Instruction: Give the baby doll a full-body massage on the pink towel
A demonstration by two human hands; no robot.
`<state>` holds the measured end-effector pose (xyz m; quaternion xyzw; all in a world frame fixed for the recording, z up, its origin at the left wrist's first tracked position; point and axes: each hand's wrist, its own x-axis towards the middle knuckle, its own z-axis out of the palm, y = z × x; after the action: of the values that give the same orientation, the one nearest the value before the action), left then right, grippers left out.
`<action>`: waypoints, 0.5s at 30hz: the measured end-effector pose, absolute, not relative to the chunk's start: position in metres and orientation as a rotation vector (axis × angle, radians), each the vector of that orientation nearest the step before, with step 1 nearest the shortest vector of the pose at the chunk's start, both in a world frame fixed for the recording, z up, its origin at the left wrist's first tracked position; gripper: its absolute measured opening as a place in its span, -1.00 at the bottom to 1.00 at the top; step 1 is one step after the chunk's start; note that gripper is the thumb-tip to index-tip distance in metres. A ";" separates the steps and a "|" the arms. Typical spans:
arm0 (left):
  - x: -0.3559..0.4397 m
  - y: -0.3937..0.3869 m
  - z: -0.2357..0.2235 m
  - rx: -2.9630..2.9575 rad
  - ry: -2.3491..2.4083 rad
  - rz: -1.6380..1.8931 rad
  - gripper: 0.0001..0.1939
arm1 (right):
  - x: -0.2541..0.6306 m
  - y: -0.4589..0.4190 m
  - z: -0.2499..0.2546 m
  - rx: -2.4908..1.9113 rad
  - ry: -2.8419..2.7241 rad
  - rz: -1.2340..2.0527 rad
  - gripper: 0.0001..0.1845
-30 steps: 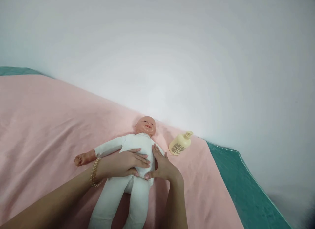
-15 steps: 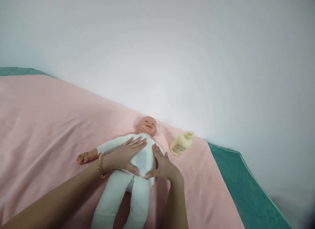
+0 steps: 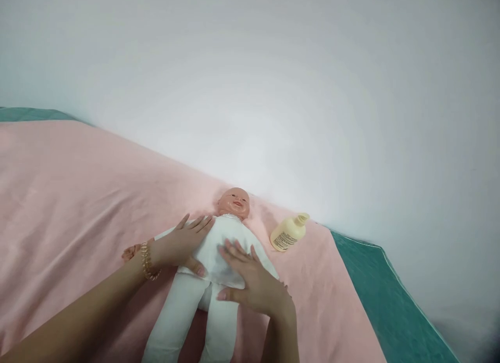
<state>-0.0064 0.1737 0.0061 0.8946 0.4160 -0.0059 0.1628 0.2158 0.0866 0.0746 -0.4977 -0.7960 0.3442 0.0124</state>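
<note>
A baby doll (image 3: pixel 219 225) in a white top and white leggings lies on its back on a pink sheet (image 3: pixel 89 196). My left hand (image 3: pixel 182 243), with a beaded bracelet (image 3: pixel 148 261) at the wrist, rests open on the doll's chest at the picture's left side, fingers spread. Over the right side of the belly lies my right hand (image 3: pixel 253 277), open too, fingers apart and thumb near the top of a leg. The doll's arm at left is partly covered by my left wrist; the other arm is mostly hidden behind my right hand.
To the right of the doll stands a pale yellow pump bottle (image 3: pixel 288 233) with a printed label. Green padding (image 3: pixel 390 290) shows past the sheet's right edge and at the far left. A plain pale wall (image 3: pixel 250 92) rises right behind the doll's head.
My left hand has slid left toward the doll's side and shoulder. My right hand has moved left and down, from the doll's side onto its belly. The doll's arm at right shows a little more.
</note>
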 end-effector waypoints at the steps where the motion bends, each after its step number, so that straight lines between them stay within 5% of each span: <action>1: -0.006 0.174 0.005 2.559 1.188 -0.019 0.26 | 0.210 0.085 0.075 -1.480 -2.515 1.090 -0.24; 5: -0.004 0.174 0.002 2.580 1.181 -0.002 0.21 | 0.194 0.097 0.061 -1.423 -2.554 1.067 -0.32; 15: -0.005 0.178 -0.007 2.620 1.101 0.089 0.33 | 0.217 0.132 0.025 -1.774 -2.299 0.860 -0.06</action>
<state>-0.0047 0.1781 -0.0071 0.9112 0.3828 0.0310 0.1488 0.2166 0.1317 0.0246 -0.5849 -0.7579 0.2836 0.0563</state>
